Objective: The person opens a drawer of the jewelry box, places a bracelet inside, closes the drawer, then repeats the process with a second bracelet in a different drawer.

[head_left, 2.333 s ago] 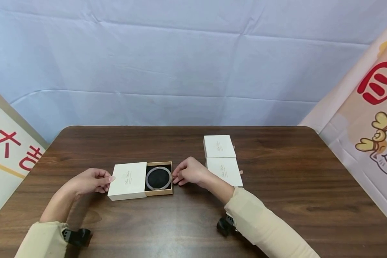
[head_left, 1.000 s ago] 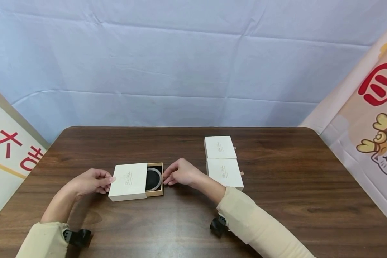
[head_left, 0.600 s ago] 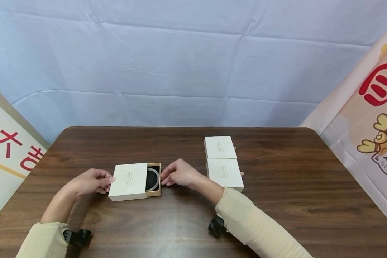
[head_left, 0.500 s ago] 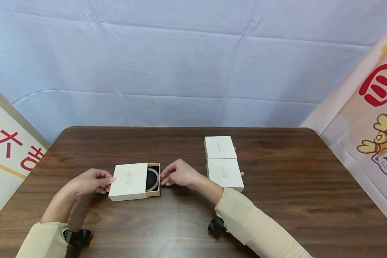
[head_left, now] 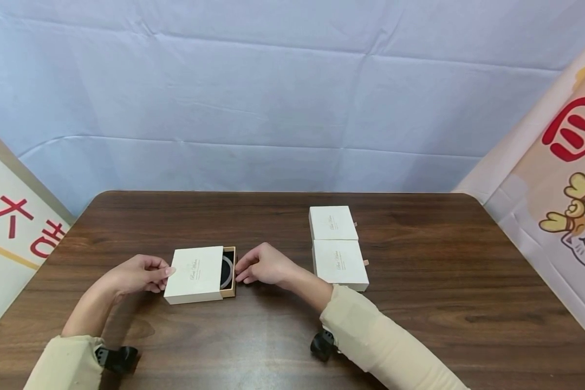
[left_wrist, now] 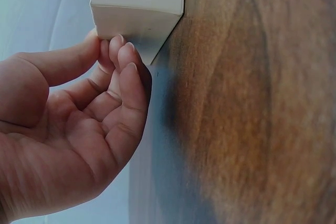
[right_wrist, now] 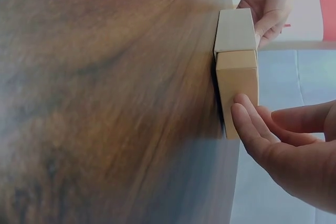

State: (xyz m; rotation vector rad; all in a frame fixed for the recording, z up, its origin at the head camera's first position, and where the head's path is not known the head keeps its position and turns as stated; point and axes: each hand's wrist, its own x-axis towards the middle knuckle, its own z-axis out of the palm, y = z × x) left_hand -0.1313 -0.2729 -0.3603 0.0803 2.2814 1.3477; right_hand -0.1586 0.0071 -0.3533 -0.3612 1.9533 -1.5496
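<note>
A white drawer-style jewellery box point(head_left: 193, 275) lies on the table with its tan drawer point(head_left: 229, 293) partly out to the right. On the drawer's black lining sits a pale, see-through bangle point(head_left: 231, 266), its left part hidden under the sleeve. My left hand point(head_left: 138, 274) holds the box's left end, thumb on the top edge and fingers curled against the end face point(left_wrist: 131, 19). At the other end, my right hand point(head_left: 268, 264) presses its fingertips on the drawer's end wall point(right_wrist: 239, 82), the fingers only lightly bent.
Two more white boxes, a back one point(head_left: 333, 222) and a front one point(head_left: 340, 264), lie edge to edge right of the right hand, with small ribbon tabs on their right sides. The dark wooden table point(head_left: 443, 281) ends at a pale cloth backdrop point(head_left: 273, 97).
The drawer has slid left into the sleeve with my right hand against it, covering more of the bangle. My left hand and the sleeve have stayed in place.
</note>
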